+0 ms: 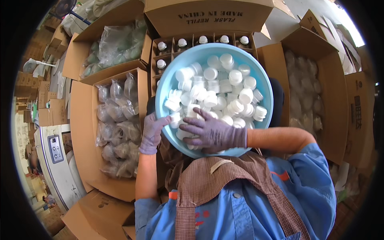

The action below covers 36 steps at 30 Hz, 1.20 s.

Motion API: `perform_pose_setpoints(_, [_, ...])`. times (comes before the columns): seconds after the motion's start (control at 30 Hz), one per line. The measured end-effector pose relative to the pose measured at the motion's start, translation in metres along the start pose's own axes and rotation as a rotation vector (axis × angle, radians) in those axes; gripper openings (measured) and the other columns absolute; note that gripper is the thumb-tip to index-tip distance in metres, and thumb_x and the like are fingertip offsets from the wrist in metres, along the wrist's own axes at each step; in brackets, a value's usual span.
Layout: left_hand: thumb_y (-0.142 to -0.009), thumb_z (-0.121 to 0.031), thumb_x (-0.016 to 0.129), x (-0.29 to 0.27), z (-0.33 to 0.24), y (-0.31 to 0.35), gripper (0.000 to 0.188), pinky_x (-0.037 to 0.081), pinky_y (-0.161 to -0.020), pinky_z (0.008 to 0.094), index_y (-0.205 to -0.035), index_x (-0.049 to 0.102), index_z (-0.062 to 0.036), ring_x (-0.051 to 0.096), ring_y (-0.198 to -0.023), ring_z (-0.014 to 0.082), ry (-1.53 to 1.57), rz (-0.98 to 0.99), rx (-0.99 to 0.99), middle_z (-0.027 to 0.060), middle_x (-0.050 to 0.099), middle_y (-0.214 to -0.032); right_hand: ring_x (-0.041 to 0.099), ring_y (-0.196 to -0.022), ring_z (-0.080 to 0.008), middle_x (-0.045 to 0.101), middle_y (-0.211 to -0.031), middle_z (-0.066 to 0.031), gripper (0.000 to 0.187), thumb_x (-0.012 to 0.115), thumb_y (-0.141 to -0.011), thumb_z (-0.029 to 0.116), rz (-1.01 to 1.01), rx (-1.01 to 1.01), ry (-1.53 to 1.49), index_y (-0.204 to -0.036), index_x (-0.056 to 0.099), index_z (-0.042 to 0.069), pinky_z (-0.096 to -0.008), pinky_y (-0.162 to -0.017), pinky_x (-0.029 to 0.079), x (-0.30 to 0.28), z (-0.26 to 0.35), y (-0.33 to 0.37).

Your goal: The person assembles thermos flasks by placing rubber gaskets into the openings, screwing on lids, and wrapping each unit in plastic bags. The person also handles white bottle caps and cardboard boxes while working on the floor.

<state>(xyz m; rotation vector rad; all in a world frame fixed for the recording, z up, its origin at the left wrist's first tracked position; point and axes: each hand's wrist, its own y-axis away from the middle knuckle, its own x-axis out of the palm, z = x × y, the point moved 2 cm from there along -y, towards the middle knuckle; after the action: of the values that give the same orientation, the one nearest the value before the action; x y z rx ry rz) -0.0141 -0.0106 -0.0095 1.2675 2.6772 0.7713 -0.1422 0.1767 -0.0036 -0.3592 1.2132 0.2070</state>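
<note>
A light blue plastic basin (265, 86) rests in front of me, heaped with white plastic screw caps (211, 73). My right hand (214, 130), in a purple-grey work glove, reaches over the basin's near side. Its fingers are spread on the caps, and its palm hides some of them. Gloved alike, my left hand (153, 130) is at the basin's left rim, with the thumb over the edge beside a cap; its other fingers are partly hidden, so its grip is unclear. Beyond the basin, several bottles with white caps (182, 43) stand upright in a divided cardboard carton (154, 60).
At left, an open carton (82, 120) holds bagged clear glass pieces (116, 110); another behind it holds greenish bagged pieces (120, 48). A third carton (334, 100) with bagged pieces stands at right. A white machine (56, 164) with a control panel is at far left.
</note>
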Motion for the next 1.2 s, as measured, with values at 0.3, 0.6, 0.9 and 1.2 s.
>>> perform_pose_setpoints(0.3, [-0.080, -0.006, 0.065, -0.007, 0.006, -0.002, 0.017, 0.054, -0.074, 0.0257, -0.094, 0.069, 0.0034, 0.066, -0.078, 0.0118, -0.103, 0.193, 0.243, 0.0068, 0.071, -0.088, 0.041, -0.137, -0.0269, 0.053, -0.135, -0.0098, 0.047, 0.076, -0.072, 0.034, 0.006, 0.008, 0.158, -0.113, 0.065, 0.014, -0.0581, -0.115, 0.027, -0.054, -0.068, 0.012])
perform_pose_setpoints(0.6, [-0.078, -0.008, 0.068, -0.004, 0.005, -0.017, 0.026, 0.054, -0.073, 0.0257, -0.100, 0.068, 0.0051, 0.067, -0.077, 0.0131, -0.132, 0.147, 0.032, 0.0078, 0.072, -0.091, 0.047, -0.132, -0.0242, 0.061, -0.124, -0.0083, 0.024, 0.061, -0.081, 0.022, 0.297, -0.128, 0.039, -0.103, 0.070, 0.015, -0.0556, -0.116, 0.027, -0.015, 0.011, 0.022])
perform_pose_setpoints(0.9, [-0.080, -0.005, 0.066, -0.008, 0.013, -0.019, 0.022, 0.054, -0.072, 0.0266, -0.099, 0.070, 0.0042, 0.066, -0.076, 0.0129, -0.147, 0.127, 0.011, 0.0073, 0.071, -0.089, 0.046, -0.135, -0.0248, 0.063, -0.122, -0.0055, 0.010, 0.070, -0.072, 0.013, 0.211, -0.255, 0.152, -0.081, 0.068, 0.017, -0.0563, -0.121, 0.023, -0.032, -0.054, 0.013])
perform_pose_setpoints(1.2, [-0.079, -0.011, 0.067, -0.005, 0.008, -0.005, 0.026, 0.055, -0.072, 0.0263, -0.099, 0.069, 0.0050, 0.068, -0.077, 0.0134, -0.151, 0.091, 0.019, 0.0073, 0.071, -0.089, 0.066, -0.100, -0.0327, 0.065, -0.115, -0.0137, 0.028, 0.070, -0.086, 0.015, -0.485, 0.510, -0.282, -0.111, 0.065, 0.004, -0.0383, -0.087, 0.055, -0.093, -0.061, 0.071])
